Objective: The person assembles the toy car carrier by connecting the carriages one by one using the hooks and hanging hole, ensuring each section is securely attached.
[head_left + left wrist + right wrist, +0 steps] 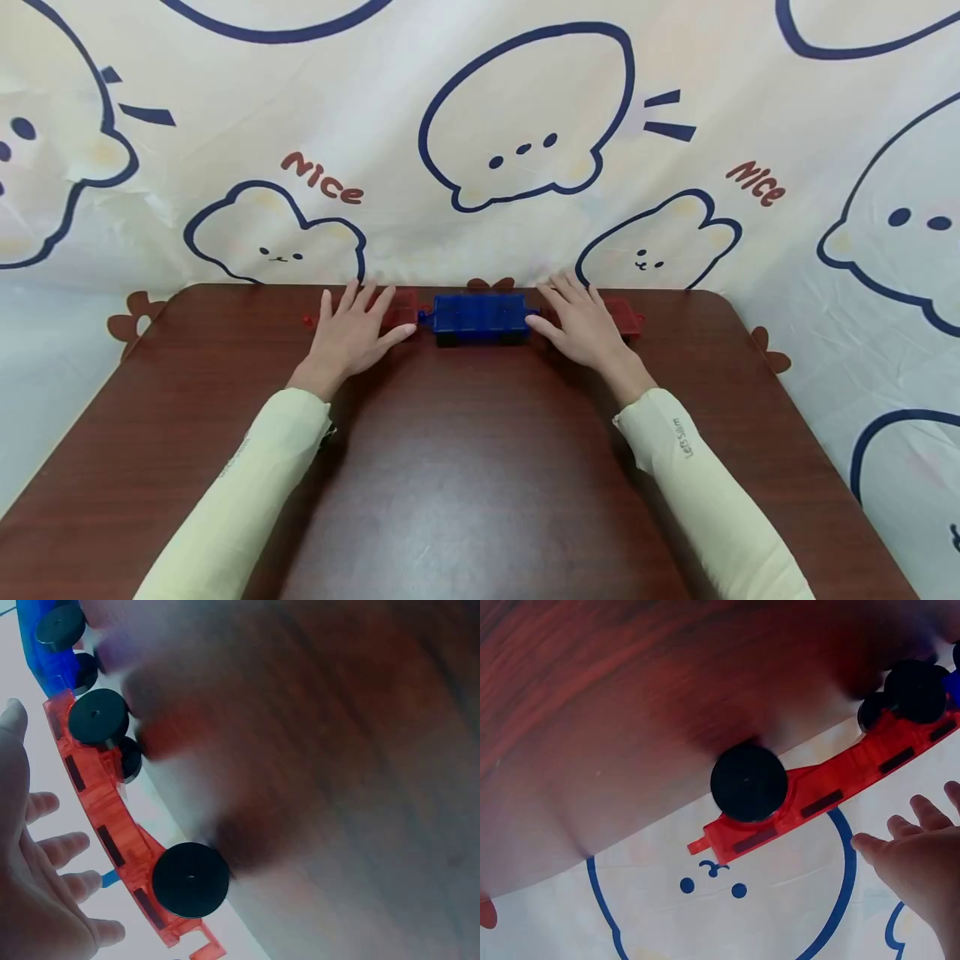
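Three translucent toy wagons with black wheels stand in a row along the far edge of the table. In the middle is a blue wagon (482,319), with a red wagon (405,307) on its left and a second red wagon (624,315) on its right. My left hand (351,329) is spread over the left red wagon and partly hides it in the head view. Over the right red wagon, my right hand (581,327) lies likewise, fingers straight, thumb toward the blue wagon. Both wrist views show the fingers extended alongside the red wagons, gripping nothing.
The dark brown wooden table (480,467) reaches back to a white cloth (480,242) printed with blue cartoon outlines, which hangs close behind the wagons. More of this cloth hangs at both sides of the table.
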The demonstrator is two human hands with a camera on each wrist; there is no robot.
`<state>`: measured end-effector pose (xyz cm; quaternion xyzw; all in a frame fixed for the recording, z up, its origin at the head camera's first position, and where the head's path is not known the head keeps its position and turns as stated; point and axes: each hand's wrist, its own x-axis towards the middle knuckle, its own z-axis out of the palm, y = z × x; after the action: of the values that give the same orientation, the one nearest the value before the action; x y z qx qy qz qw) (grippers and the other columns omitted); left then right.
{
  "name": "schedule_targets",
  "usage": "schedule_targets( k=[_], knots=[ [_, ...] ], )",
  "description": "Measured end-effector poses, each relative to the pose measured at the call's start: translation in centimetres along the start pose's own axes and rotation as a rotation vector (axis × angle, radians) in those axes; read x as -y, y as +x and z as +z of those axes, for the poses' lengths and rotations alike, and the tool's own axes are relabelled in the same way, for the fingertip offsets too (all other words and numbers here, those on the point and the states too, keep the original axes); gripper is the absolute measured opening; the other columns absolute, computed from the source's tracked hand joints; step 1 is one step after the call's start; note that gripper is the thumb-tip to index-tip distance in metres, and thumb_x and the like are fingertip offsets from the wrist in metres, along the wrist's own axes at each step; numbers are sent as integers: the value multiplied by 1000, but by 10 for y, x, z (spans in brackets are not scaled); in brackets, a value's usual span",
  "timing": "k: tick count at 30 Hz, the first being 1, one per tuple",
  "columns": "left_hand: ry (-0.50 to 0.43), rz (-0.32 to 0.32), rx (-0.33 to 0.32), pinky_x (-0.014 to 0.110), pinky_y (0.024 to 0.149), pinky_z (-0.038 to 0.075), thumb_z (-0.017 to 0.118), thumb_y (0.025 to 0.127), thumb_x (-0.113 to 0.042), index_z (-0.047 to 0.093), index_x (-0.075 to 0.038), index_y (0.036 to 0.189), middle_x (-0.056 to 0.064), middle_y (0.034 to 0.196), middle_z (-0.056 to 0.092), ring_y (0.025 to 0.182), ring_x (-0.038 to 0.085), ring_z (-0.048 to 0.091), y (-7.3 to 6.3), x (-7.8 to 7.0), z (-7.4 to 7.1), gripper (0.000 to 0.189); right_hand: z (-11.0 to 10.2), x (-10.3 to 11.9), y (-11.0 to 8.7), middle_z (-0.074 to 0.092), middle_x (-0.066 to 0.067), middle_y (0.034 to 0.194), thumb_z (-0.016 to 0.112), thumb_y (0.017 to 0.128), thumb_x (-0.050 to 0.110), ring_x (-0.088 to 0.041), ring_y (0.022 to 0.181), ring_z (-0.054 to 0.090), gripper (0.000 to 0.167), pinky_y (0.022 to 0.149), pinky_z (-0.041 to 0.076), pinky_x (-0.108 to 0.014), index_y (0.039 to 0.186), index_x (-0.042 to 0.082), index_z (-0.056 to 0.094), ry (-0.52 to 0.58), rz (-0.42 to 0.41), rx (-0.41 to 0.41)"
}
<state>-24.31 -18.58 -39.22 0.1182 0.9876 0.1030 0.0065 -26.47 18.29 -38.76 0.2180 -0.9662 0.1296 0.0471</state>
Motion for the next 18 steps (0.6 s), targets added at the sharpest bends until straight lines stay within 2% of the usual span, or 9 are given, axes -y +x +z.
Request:
schedule_targets(
  k=[5, 10, 18],
  knots=[
    [1, 13, -6, 70, 115, -5, 42, 98, -68, 28, -11, 161, 22, 166, 19, 152, 46, 6, 2, 2, 1, 87, 4, 4, 4, 33, -16, 162, 52, 102, 53, -37, 153, 19, 68, 121, 10, -60, 155, 11, 43, 4, -38, -31],
    [-7, -1, 1, 70, 115, -5, 43, 99, -67, 27, -9, 161, 22, 165, 19, 152, 47, 6, 0, 7, 4, 86, 9, 10, 10, 34, -16, 161, 55, 101, 52, -37, 151, 24, 67, 119, 16, -62, 153, 11, 47, 10, -70, -42],
    [-4, 3, 10, 70, 115, -5, 41, 99, -68, 27, -9, 161, 24, 164, 21, 151, 48, 6, -1, 10, 3, 86, 14, 23, 18, 35, -16, 161, 53, 102, 53, -35, 151, 23, 68, 120, 18, -59, 155, 12, 44, 11, -85, -11]
  ],
)
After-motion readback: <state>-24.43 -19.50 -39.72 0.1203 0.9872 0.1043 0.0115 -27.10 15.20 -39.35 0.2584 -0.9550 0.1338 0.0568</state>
